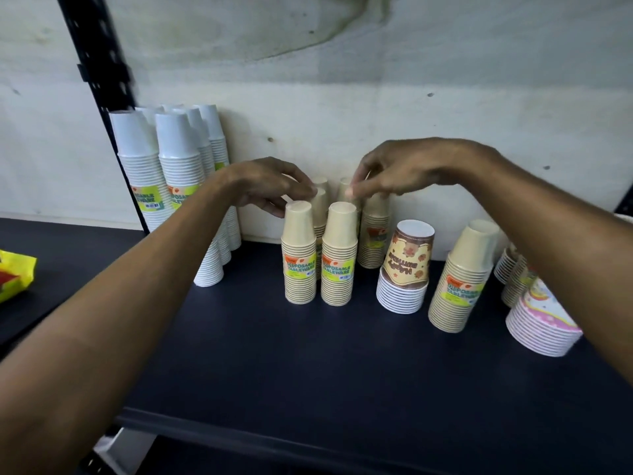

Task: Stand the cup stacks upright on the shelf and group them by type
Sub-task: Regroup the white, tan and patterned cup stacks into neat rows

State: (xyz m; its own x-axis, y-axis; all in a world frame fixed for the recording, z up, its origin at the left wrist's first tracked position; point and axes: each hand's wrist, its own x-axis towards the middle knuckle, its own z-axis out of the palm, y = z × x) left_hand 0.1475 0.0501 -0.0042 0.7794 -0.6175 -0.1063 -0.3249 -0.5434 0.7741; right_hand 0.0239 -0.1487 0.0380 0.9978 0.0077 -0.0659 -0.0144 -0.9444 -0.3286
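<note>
Several beige cup stacks (300, 258) stand upright at the shelf's middle, two in front (338, 258) and more behind. My left hand (270, 186) reaches over the front left stack and pinches the top of a back beige stack (321, 205). My right hand (404, 173) comes down from above, its fingers curled over the top of the back right beige stack (374, 234). Tall white cup stacks (178, 173) are grouped at the far left. One more beige stack (460, 279) stands apart to the right.
A patterned brown "Happy Birthday" cup stack (407, 265) stands between the beige groups. Pink patterned cups (541, 320) and further stacks (513, 269) sit at the right edge. A black upright post (99, 73) rises at the left, and a yellow packet (13, 272) lies beyond it. The dark shelf (274, 354) spreads in front.
</note>
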